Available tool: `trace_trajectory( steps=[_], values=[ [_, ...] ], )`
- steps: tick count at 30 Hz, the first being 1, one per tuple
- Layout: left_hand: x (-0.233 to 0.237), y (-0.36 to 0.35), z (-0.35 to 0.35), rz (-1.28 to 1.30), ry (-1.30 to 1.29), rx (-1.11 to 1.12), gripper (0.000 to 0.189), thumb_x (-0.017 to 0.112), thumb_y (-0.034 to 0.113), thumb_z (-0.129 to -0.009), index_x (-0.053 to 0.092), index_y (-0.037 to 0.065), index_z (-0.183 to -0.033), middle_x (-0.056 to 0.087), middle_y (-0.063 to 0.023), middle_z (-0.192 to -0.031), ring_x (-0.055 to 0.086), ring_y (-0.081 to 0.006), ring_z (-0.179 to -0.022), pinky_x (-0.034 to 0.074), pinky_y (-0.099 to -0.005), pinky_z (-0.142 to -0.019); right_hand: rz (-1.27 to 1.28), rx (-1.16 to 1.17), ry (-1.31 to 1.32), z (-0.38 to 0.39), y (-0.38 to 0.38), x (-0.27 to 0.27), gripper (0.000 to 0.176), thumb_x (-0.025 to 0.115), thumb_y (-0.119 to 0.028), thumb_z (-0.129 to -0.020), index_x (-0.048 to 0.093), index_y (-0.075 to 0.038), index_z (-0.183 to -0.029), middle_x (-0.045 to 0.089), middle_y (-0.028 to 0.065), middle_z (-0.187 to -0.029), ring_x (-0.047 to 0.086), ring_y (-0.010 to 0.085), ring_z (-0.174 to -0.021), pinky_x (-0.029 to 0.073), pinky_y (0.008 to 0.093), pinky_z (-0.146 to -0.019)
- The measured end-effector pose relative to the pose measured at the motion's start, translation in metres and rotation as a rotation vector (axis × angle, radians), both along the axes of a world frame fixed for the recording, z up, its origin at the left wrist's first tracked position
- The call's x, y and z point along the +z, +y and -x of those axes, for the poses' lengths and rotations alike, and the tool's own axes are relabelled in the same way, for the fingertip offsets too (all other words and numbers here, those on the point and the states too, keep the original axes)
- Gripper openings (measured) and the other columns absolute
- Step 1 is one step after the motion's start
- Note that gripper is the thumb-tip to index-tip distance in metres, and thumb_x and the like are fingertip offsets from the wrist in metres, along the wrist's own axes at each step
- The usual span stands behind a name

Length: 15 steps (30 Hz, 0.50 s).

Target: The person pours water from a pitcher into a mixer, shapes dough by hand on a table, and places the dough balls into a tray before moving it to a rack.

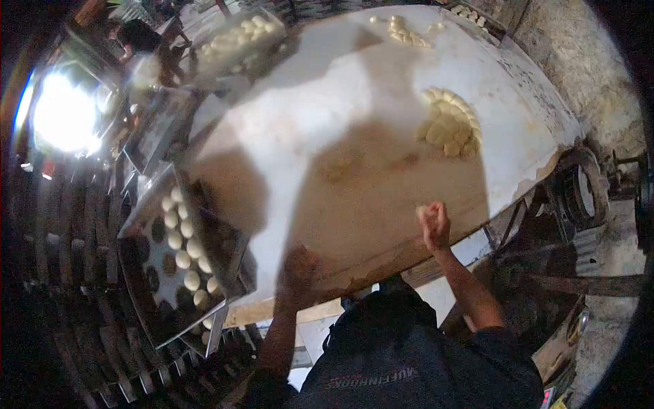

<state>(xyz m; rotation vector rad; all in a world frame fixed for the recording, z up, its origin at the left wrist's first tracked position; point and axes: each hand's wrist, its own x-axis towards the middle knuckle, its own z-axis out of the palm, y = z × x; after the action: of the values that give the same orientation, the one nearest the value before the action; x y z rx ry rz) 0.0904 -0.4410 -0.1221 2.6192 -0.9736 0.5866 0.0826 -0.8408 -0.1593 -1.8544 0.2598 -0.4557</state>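
Note:
My left hand (298,267) is in deep shadow over the table's near edge, close to the tray (146,255) of round dough balls (186,230); its fingers are too dark and blurred to make out. Over the near right part of the table (381,232), my right hand (434,223) is raised with its fingers curled closed, and whatever it may hold is hidden. Beyond the right hand lies a pile of pale dough pieces (449,124), touching neither hand.
Farther off are more dough pieces (405,33) on the table and another tray of dough balls (238,37) at the back left. A person (138,37) is at the upper left, near a bright light (66,112). A rough wall (593,75) borders the right side.

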Motion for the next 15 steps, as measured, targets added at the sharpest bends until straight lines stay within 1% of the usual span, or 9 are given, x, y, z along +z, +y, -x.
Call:
trace_trajectory(
  steps=[1,2,3,5,9,11,12,13,15],
  values=[
    [0.01,-0.003,-0.012,-0.001,-0.005,0.002,0.029,0.07,0.02,-0.073,0.052,0.004,-0.089,0.052,-0.0173,-0.092,0.05,-0.0358,-0.091,0.04,-0.0466,-0.083,0.28,0.288,0.006,-0.002,-0.017,-0.009,0.022,0.059,-0.018,-0.084,0.05,-0.004,-0.099,0.05,0.0105,-0.094,0.052,0.0232,-0.09,0.047,0.0372,-0.075],
    [0.016,-0.008,-0.024,-0.031,0.218,0.092,0.031,0.072,0.021,-0.07,0.053,0.004,-0.088,0.051,-0.017,-0.091,0.049,-0.0365,-0.09,0.039,-0.0482,-0.082,0.867,0.405,-0.172,-0.016,-0.032,0.001,0.03,0.061,-0.027,-0.077,0.05,-0.002,-0.089,0.046,0.0148,-0.089,0.045,0.0265,-0.071,0.038,0.0458,-0.07],
    [0.018,-0.011,-0.035,-0.063,0.449,0.18,0.034,0.074,0.022,-0.067,0.053,0.005,-0.087,0.051,-0.0166,-0.091,0.048,-0.0372,-0.09,0.038,-0.0498,-0.082,0.865,0.411,-0.167,-0.032,-0.04,0.007,0.03,0.061,-0.027,-0.077,0.05,-0.002,-0.089,0.046,0.0148,-0.089,0.045,0.0265,-0.071,0.038,0.0458,-0.07],
    [-0.015,-0.008,-0.086,0.045,0.269,0.224,0.038,0.075,0.027,-0.067,0.056,0.006,-0.093,0.053,-0.0152,-0.099,0.047,-0.0362,-0.096,0.037,-0.0529,-0.082,1.015,0.385,-0.074,-0.066,-0.041,0.014,0.033,0.062,-0.03,-0.073,0.052,-0.001,-0.082,0.046,0.0176,-0.09,0.045,0.0343,-0.085,0.035,0.0512,-0.081],
    [0.06,-0.133,-0.103,0.372,0.603,0.622,0.036,0.073,0.033,-0.074,0.061,0.006,-0.095,0.057,-0.0129,-0.099,0.048,-0.0333,-0.1,0.038,-0.0489,-0.084,0.615,0.355,0.093,-0.11,0.019,0.033,0.04,0.063,-0.033,-0.071,0.055,0.0,-0.091,0.049,0.0229,-0.106,0.041,0.0408,-0.108,0.034,0.0527,-0.092],
    [-0.007,-0.128,-0.082,0.119,0.476,0.349,0.029,0.064,0.031,-0.083,0.059,0.005,-0.096,0.057,-0.013,-0.099,0.051,-0.0319,-0.096,0.039,-0.048,-0.088,0.642,0.488,0.048,-0.075,0.024,0.021,0.034,0.064,-0.026,-0.071,0.055,0.002,-0.089,0.05,0.0235,-0.106,0.043,0.0413,-0.107,0.034,0.0525,-0.095],
    [0.036,-0.14,-0.061,-0.292,0.081,0.198,0.018,0.061,0.021,-0.084,0.059,0.006,-0.094,0.057,-0.0121,-0.097,0.053,-0.0322,-0.093,0.038,-0.0482,-0.089,0.669,0.602,0.011,-0.05,0.03,0.014,0.029,0.065,-0.018,-0.07,0.054,0.003,-0.087,0.05,0.0241,-0.105,0.045,0.0418,-0.107,0.035,0.0524,-0.098],
    [0.016,-0.13,-0.046,-0.03,0.414,0.171,0.01,0.059,0.014,-0.083,0.06,0.007,-0.09,0.058,-0.0122,-0.097,0.053,-0.0329,-0.095,0.037,-0.0491,-0.091,0.699,0.717,-0.028,-0.043,0.031,0.011,0.024,0.067,-0.01,-0.07,0.054,0.004,-0.085,0.051,0.0247,-0.105,0.047,0.0423,-0.106,0.035,0.0522,-0.101],
    [-0.028,-0.084,-0.015,0.031,0.372,0.136,0.012,0.057,0.015,-0.085,0.06,0.007,-0.093,0.059,-0.0139,-0.097,0.055,-0.033,-0.099,0.04,-0.0488,-0.09,0.675,0.818,-0.051,-0.052,-0.02,0.009,0.021,0.065,-0.009,-0.072,0.055,0.005,-0.085,0.052,0.0243,-0.104,0.048,0.0424,-0.105,0.036,0.0518,-0.1]
  ],
)
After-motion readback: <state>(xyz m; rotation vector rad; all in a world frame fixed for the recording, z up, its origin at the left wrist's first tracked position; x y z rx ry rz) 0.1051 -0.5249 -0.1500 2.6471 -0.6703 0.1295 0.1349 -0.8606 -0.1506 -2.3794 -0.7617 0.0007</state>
